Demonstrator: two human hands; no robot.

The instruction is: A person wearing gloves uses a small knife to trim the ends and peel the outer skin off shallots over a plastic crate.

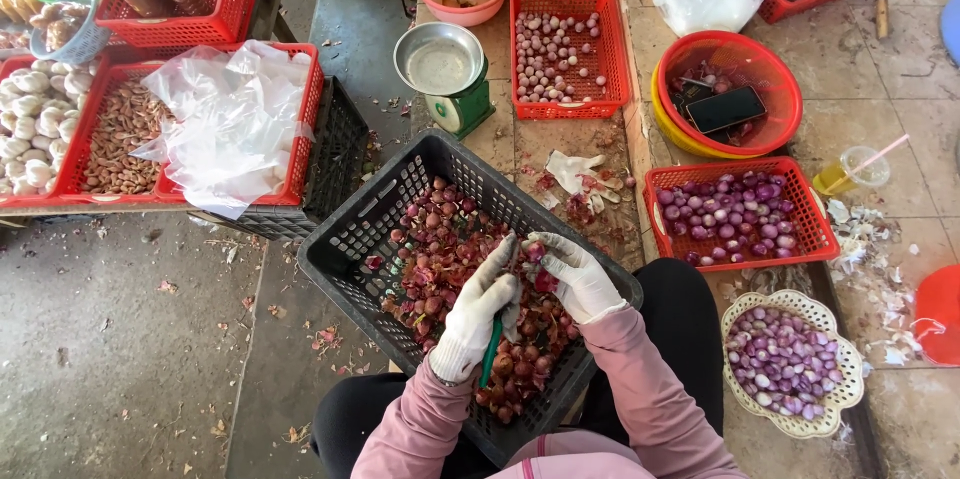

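Left hand: I am seeing my left hand (478, 314) in a white glove hanging over the black crate (345, 239), fingers curled shut around a green-handled knife (490, 351) whose handle is sticking out below the palm
Right hand: my right hand (575, 274), gloved too, is pinching a small red shallot (536, 252) between thumb and fingertips, just beside the left fingertips
Shallot: it is sitting above the middle of the crate, touching the right glove; I cannot tell whether the blade is touching it
Crate: it is resting across my lap, holding a heap of shallots and reddish skins (440, 259)
Right side: I am seeing a red basket (815, 239) of purple peeled shallots lying near my right arm, and a cream woven basket (835, 324) of more peeled ones just below it
Ahead: a green scale with a metal pan (440, 61) is standing beyond the crate, beside another red basket (615, 49) of pale bulbs
Far right: a round red bowl (780, 64) is holding a dark phone (726, 109)
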